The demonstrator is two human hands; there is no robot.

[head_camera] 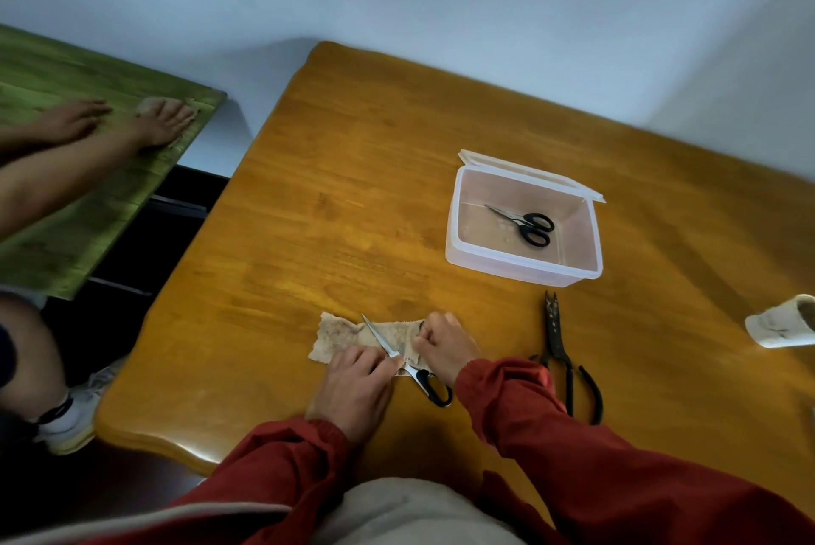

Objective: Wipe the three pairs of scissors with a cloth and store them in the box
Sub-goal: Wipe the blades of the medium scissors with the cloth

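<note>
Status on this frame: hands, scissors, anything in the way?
Left hand pinches small scissors on the cloth; right hand grips the cloth. Stored pair lies in the box; dark shears wait on table. Box way open.

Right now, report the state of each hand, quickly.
Left hand: closed, pinching the small scissors near the pivot.
Right hand: closed, fingers curled, gripping the cloth.

No writing, label, brand or number can be read; the dark marks on the white cup (pixel 780 324) are too blurred to tell.
</note>
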